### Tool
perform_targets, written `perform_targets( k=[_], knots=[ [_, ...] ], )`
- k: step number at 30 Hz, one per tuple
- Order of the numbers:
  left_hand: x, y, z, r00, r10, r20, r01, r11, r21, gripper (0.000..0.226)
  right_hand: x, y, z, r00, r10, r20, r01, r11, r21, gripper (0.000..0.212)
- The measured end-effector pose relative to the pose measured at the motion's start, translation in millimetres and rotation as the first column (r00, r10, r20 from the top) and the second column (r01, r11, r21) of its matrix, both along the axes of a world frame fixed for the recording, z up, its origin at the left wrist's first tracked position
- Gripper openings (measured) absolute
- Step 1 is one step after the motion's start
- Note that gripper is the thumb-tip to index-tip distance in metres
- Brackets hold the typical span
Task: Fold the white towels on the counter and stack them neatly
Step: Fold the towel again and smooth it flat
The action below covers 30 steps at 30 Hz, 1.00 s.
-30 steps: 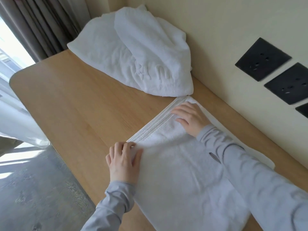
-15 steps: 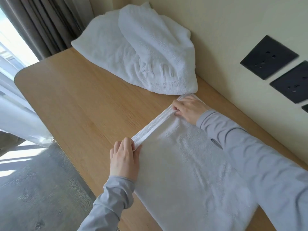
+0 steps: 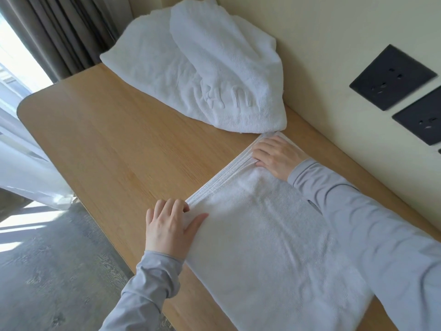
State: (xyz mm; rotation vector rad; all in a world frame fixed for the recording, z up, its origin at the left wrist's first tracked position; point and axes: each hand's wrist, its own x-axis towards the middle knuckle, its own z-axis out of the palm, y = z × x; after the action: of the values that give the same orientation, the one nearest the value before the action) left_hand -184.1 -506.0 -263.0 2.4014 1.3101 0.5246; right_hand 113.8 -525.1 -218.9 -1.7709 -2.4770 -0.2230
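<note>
A white towel (image 3: 274,247) lies spread flat on the wooden counter (image 3: 107,139), its striped hem running diagonally between my hands. My left hand (image 3: 170,226) grips the hem's near corner, fingers curled at the edge and thumb lying on top. At the hem's far corner, close to the wall, my right hand (image 3: 276,156) holds the cloth with curled fingers. My right sleeve lies across the towel and hides part of it. A loose pile of white towels (image 3: 191,68) sits at the counter's far end, almost touching the far corner.
The cream wall runs along the counter's right side and carries black socket plates (image 3: 391,77). Grey curtains (image 3: 59,32) and a sheer white curtain (image 3: 28,163) hang at the left. Bare wood lies between the pile and the counter's rounded left edge.
My hands went from lying flat on the towel to gripping the hem's two corners. The hem was lifted and pulled taut, and now lies stretched straight on the counter.
</note>
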Motion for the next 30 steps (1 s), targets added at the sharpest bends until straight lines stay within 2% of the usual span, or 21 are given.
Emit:
perform_targets(
  k=[5, 10, 12, 15, 17, 20, 26, 28, 30],
  knots=[
    [-2, 0, 1, 0.994, -0.031, 0.101, 0.028, 0.999, 0.027, 0.052, 3, 8, -6, 0.994, -0.094, -0.063, 0.101, 0.988, 0.121, 0.008],
    [2, 3, -3, 0.995, -0.002, 0.100, 0.006, 0.999, -0.039, 0.038, -1, 14, -18, 0.985, -0.147, 0.093, 0.133, 0.981, 0.139, 0.017],
    [4, 3, -3, 0.997, 0.024, 0.076, -0.018, 0.997, -0.079, 0.036, 0, 14, -23, 0.982, -0.166, 0.092, 0.151, 0.977, 0.152, 0.016],
    [10, 2, -1, 0.998, 0.038, -0.050, -0.042, 0.997, -0.072, 0.044, 6, 10, -31, 0.988, -0.136, 0.069, 0.124, 0.980, 0.154, 0.009],
    [14, 1, 2, 0.996, 0.034, -0.081, -0.040, 0.996, -0.080, 0.045, 8, 9, -34, 0.994, -0.112, 0.015, 0.109, 0.984, 0.141, 0.015],
    [15, -1, 7, 1.000, 0.026, -0.007, -0.027, 0.998, -0.062, 0.041, 9, 7, -33, 0.995, -0.094, -0.033, 0.098, 0.985, 0.144, 0.018],
    [3, 3, 13, 0.988, -0.056, 0.141, 0.061, 0.998, -0.031, 0.035, 10, 5, -21, 0.988, -0.122, -0.095, 0.144, 0.949, 0.280, 0.023],
    [4, 8, 9, 0.988, -0.032, 0.151, 0.043, 0.997, -0.071, 0.033, 13, 11, -16, 0.990, -0.118, -0.072, 0.134, 0.948, 0.288, 0.023],
    [6, 14, 2, 0.985, 0.024, 0.170, 0.008, 0.982, -0.190, 0.031, 14, 15, -16, 0.988, -0.151, 0.032, 0.136, 0.950, 0.281, 0.026]
  ],
)
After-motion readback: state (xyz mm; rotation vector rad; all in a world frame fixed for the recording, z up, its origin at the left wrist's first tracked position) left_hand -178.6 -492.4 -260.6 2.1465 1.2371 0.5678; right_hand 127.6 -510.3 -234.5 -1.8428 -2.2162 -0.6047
